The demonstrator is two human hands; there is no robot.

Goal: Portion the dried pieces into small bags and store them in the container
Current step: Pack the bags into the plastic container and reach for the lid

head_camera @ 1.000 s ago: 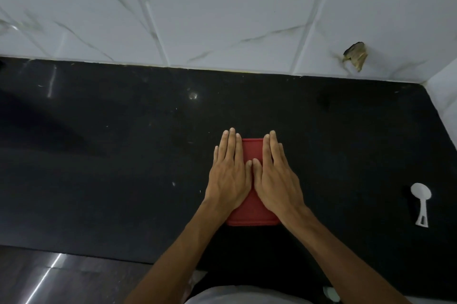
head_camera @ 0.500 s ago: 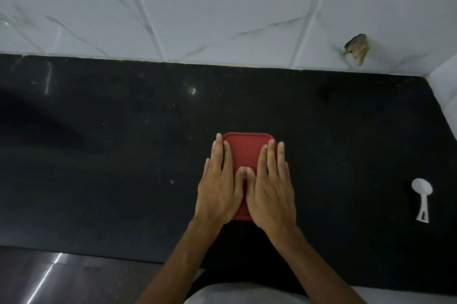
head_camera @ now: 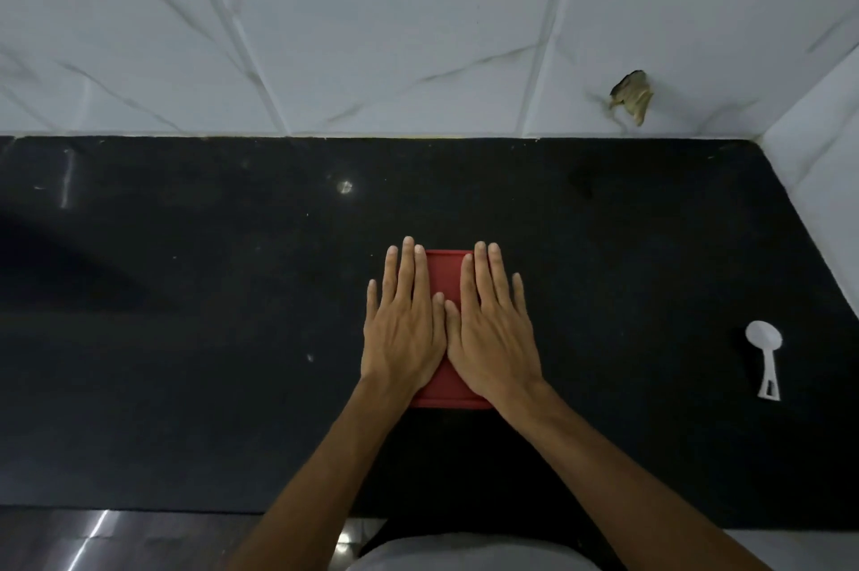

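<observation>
A red rectangular lid [head_camera: 444, 275] covers the container on the black countertop [head_camera: 186, 338], near the middle of the view. My left hand [head_camera: 406, 324] lies flat on the lid's left half with straight fingers. My right hand [head_camera: 495, 329] lies flat on its right half, thumbs touching at the centre. Both palms press down on the lid. The container's body and anything inside it are hidden under the lid and my hands. No bags or dried pieces are in sight.
A white plastic scoop [head_camera: 764, 359] lies on the counter at the far right. White marbled wall tiles [head_camera: 372, 36] rise behind the counter, with a chipped hole [head_camera: 632, 96] at the right. A side wall closes the right end.
Both hands slid back toward me on the lid half a second ago and have now moved forward again, fingertips at the lid's far edge. The container has stayed in place.
</observation>
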